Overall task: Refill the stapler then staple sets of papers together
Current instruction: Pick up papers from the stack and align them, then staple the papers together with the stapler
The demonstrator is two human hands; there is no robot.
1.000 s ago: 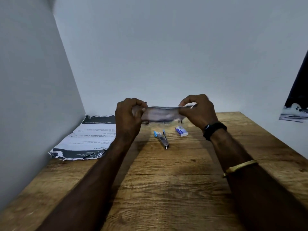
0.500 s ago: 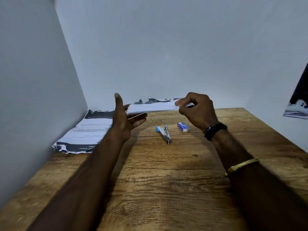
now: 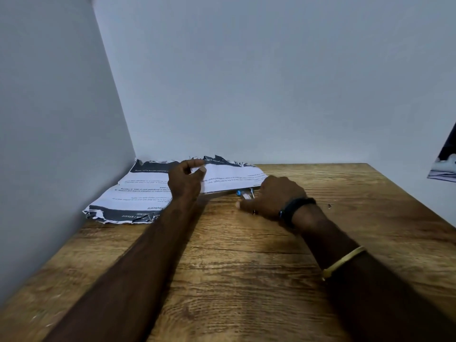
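Thumb and forefinger of my left hand (image 3: pixel 186 180) pinch the paper set (image 3: pixel 232 177), low over the wooden table (image 3: pixel 246 280). My right hand (image 3: pixel 272 196) covers the stapler (image 3: pixel 244 193), whose blue end shows at the set's near edge; I cannot tell whether these fingers grip it. The paper stack (image 3: pixel 128 198) by the left wall reads, upside down, "Keyboard" and "STUDY".

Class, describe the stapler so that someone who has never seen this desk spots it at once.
Start at the wooden table, then the printed papers by its left wall. At their near right edge, beside the right hand, lies the stapler: silver with a blue end, unlike the flat white sheets.
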